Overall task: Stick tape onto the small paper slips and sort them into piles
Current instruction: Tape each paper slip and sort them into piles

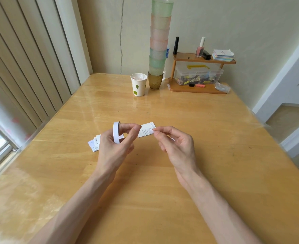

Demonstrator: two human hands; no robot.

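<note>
sticking tape onto a paper slip

the left hand (113,148), tape roll (116,132) looped on its fingers (133,133), pinches a paper slip (146,132) above the worktop (162,191). the right hand (176,147) pinches a tape piece (152,131) at the slip's other end. next, probably: press it flat, then sort it onto the pile (94,144). the print is too small to read.

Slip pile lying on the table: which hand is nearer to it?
Left. The left hand is just beside the slip pile; the right hand is well to its right.

Wooden table (145,182) with slips (94,144), cup (138,85), rack (196,89)
</note>
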